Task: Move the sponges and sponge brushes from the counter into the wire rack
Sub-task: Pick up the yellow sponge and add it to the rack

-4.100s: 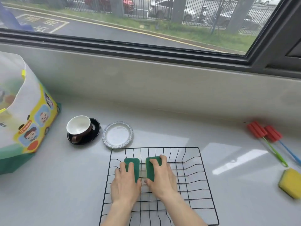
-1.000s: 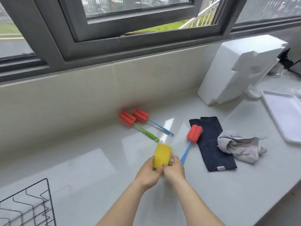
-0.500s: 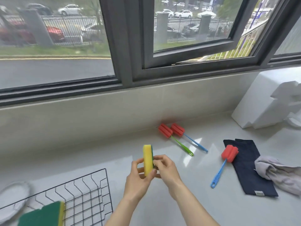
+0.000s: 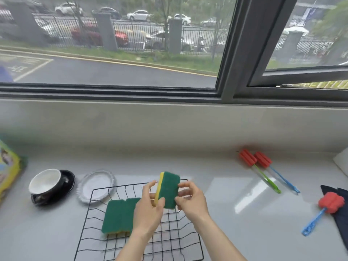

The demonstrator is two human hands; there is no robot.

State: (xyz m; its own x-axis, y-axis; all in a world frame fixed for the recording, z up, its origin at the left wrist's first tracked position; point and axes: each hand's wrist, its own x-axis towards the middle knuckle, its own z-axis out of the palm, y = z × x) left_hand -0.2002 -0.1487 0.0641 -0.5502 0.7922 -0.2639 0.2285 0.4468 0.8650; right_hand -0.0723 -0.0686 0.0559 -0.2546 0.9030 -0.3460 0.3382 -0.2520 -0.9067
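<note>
I hold a yellow-and-green sponge (image 4: 168, 189) upright over the black wire rack (image 4: 180, 240), pinched between my left hand (image 4: 148, 208) and my right hand (image 4: 190, 201). Two green-topped sponges (image 4: 118, 216) lie side by side in the rack's left part, just left of my left hand. Two red sponge brushes, one with a green handle (image 4: 248, 160) and one with a blue handle (image 4: 263, 160), lie on the counter at the right near the wall. A third red sponge brush (image 4: 332, 202) with a blue handle lies further right, its head against a dark cloth.
A cup on a black saucer (image 4: 47, 185) and a small silver plate (image 4: 96, 185) sit left of the rack. A colourful bag (image 4: 7, 172) is at the far left edge. A dark cloth (image 4: 339, 210) and a white block (image 4: 341, 162) lie at the right edge.
Both hands have carried the yellow-and-green sponge from the counter on the right to above the wire rack, turning its green face toward me. My view has swung left.
</note>
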